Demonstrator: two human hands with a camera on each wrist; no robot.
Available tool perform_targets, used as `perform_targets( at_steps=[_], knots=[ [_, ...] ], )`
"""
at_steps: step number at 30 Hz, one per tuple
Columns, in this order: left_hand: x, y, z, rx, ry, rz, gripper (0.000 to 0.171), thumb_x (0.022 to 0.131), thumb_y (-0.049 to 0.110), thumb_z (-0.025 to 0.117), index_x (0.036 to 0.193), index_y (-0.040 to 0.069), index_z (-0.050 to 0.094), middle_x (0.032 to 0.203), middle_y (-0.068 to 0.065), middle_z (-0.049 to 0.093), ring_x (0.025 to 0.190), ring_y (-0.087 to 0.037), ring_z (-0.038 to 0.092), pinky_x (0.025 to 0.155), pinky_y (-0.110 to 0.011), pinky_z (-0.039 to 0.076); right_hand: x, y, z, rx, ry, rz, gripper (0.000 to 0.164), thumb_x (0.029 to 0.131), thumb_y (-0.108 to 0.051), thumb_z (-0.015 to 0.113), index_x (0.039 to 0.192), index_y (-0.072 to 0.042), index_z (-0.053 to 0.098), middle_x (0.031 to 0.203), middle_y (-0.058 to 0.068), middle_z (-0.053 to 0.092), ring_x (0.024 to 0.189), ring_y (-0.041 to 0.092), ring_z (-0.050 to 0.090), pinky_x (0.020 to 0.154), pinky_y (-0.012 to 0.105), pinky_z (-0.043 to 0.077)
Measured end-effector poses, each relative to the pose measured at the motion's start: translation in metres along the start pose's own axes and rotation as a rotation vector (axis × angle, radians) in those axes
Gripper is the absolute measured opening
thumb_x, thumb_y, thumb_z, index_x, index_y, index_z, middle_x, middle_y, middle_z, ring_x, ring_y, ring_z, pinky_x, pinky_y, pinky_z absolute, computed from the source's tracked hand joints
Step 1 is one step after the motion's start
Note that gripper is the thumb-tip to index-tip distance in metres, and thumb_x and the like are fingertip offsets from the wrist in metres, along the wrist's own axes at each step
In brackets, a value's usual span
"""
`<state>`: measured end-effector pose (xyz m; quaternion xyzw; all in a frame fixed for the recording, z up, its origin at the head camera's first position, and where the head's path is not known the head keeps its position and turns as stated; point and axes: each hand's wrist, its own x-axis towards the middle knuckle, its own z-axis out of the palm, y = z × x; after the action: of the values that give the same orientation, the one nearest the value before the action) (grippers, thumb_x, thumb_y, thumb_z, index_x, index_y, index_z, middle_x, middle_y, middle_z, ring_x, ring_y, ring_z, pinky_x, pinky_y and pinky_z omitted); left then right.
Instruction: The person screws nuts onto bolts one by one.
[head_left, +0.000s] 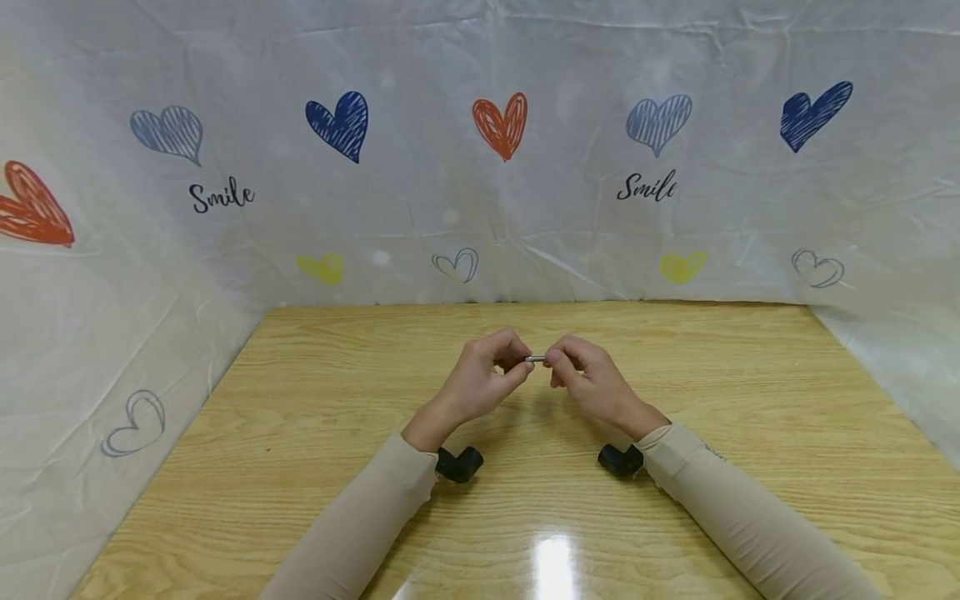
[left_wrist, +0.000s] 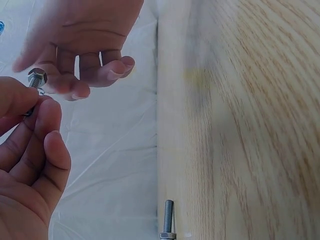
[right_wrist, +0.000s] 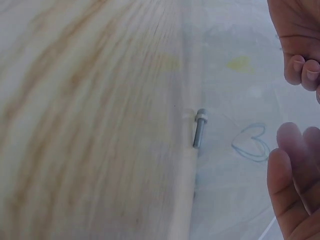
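Observation:
A small silvery bolt (head_left: 536, 359) spans the gap between the two hands, above the wooden table. My left hand (head_left: 480, 379) pinches one end of it between thumb and fingertips. At the other end, the thumb and index finger of my right hand (head_left: 592, 379) close on the tip. In the left wrist view, the threaded bolt (left_wrist: 36, 80) shows a hexagonal piece at its top, beside the right fingers (left_wrist: 80, 75). The right wrist view has the right hand's other fingers (right_wrist: 285, 190) loosely bent, while the bolt in hand is outside that frame.
Another bolt with a nut (left_wrist: 169, 220) appears over the table in the left wrist view; a bolt (right_wrist: 199, 129) also shows near the table's far edge in the right wrist view. White sheets with printed hearts (head_left: 500, 125) stand behind and beside the wooden table (head_left: 315, 433).

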<state>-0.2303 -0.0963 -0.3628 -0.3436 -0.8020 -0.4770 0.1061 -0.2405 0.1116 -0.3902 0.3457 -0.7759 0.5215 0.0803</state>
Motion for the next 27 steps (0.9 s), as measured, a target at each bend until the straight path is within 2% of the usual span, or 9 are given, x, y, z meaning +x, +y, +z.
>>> perform_targets(
  at_steps=[2,5,8,11,15,17,22,27],
  knots=[
    [0.000,-0.001,0.000,0.011,0.000,-0.002,0.003,0.090,0.004,0.063,0.092,0.006,0.064,0.082,0.000,0.065,0.068,-0.010,0.060,0.063,-0.029,0.051,-0.001,-0.002,0.000,-0.010,0.003,0.014,0.010,0.099,-0.012,0.053,0.104,-0.012,0.061,0.089,0.009,0.060,0.071,0.021,0.061,0.061,0.032,0.048],
    [0.000,-0.002,-0.001,0.023,0.003,-0.006,0.005,0.090,0.003,0.063,0.093,0.007,0.063,0.083,0.001,0.065,0.068,-0.008,0.061,0.064,-0.028,0.052,-0.002,-0.014,-0.001,-0.025,0.005,-0.006,0.019,0.094,-0.005,0.059,0.113,-0.006,0.057,0.097,0.010,0.059,0.071,0.023,0.061,0.062,0.033,0.049],
    [-0.001,-0.002,-0.001,0.027,0.006,-0.008,0.001,0.091,0.006,0.062,0.092,0.006,0.063,0.083,0.001,0.065,0.069,-0.008,0.061,0.064,-0.027,0.052,-0.001,-0.027,-0.002,-0.021,0.006,-0.049,0.026,0.091,0.002,0.061,0.115,0.000,0.052,0.102,0.014,0.057,0.071,0.025,0.061,0.064,0.033,0.049],
    [-0.001,-0.002,-0.002,0.027,0.006,-0.007,0.009,0.093,0.012,0.062,0.093,0.003,0.063,0.085,0.000,0.065,0.070,-0.008,0.061,0.065,-0.027,0.052,0.000,-0.036,-0.003,-0.008,0.003,-0.065,0.025,0.090,0.005,0.060,0.113,0.001,0.050,0.098,0.017,0.057,0.069,0.030,0.061,0.062,0.032,0.049],
    [-0.001,-0.002,-0.002,0.029,0.009,-0.008,0.007,0.092,0.010,0.062,0.093,0.003,0.063,0.085,0.000,0.066,0.070,-0.007,0.061,0.065,-0.027,0.052,0.000,-0.037,-0.003,0.005,-0.001,-0.068,0.021,0.091,0.006,0.059,0.110,0.002,0.051,0.090,0.016,0.059,0.067,0.035,0.061,0.061,0.034,0.049],
    [0.000,-0.001,-0.002,0.029,0.013,-0.007,0.002,0.091,0.007,0.063,0.092,0.005,0.063,0.084,0.000,0.066,0.069,-0.008,0.061,0.064,-0.027,0.052,0.000,-0.036,-0.003,0.004,-0.003,-0.076,0.019,0.091,0.006,0.059,0.108,0.003,0.052,0.086,0.014,0.060,0.066,0.030,0.062,0.060,0.034,0.049],
    [0.000,-0.001,-0.001,0.028,0.013,-0.003,0.004,0.090,0.004,0.064,0.092,0.007,0.063,0.082,0.001,0.065,0.068,-0.008,0.061,0.063,-0.027,0.051,0.000,-0.034,-0.002,-0.007,-0.005,-0.094,0.017,0.091,0.007,0.058,0.107,0.004,0.053,0.083,0.010,0.061,0.065,0.016,0.061,0.057,0.031,0.048],
    [0.000,-0.001,0.000,0.022,0.012,-0.005,0.005,0.089,0.003,0.064,0.092,0.007,0.064,0.082,0.002,0.064,0.068,-0.008,0.060,0.063,-0.028,0.051,0.001,-0.018,0.000,-0.006,0.001,-0.059,0.010,0.094,0.003,0.055,0.104,-0.001,0.056,0.086,0.009,0.060,0.066,0.020,0.061,0.056,0.028,0.047]
  ],
)
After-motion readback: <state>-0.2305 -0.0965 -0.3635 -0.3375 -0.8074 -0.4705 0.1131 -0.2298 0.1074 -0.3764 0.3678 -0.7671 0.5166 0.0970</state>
